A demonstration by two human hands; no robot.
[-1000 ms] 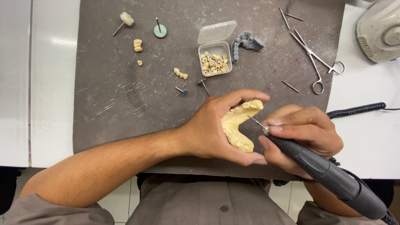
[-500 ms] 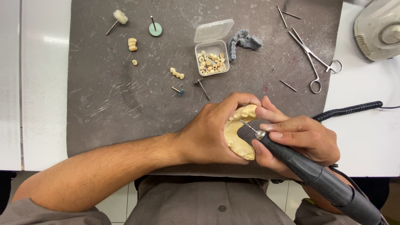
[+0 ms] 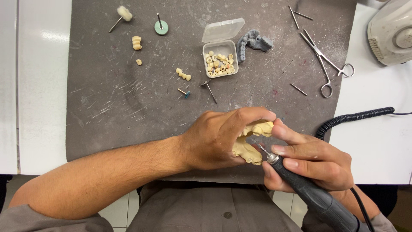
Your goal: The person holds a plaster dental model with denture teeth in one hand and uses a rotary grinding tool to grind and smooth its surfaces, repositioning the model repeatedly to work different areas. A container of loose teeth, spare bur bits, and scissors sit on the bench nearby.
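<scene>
My left hand (image 3: pixel 219 137) grips a yellow plaster dental model (image 3: pixel 251 141) just above the near edge of the grey work mat (image 3: pixel 120 99). My right hand (image 3: pixel 309 161) holds a black rotary handpiece (image 3: pixel 313 193) like a pen. Its thin bur (image 3: pixel 259 148) points up-left and touches the model between my two hands. The fingers of my left hand hide most of the model.
On the mat lie a small open plastic box of tooth pieces (image 3: pixel 219 60), a grey dental arch model (image 3: pixel 255 43), scissor-handled forceps (image 3: pixel 326 64), loose burs (image 3: pixel 209 90), polishing tips (image 3: pixel 161 26) and small tooth pieces (image 3: pixel 183 74). A coiled black cable (image 3: pixel 356 118) and a white machine (image 3: pixel 392 34) sit at right.
Both hands have shifted slightly; the model has turned in my left hand and the bur now reaches it from lower right.
</scene>
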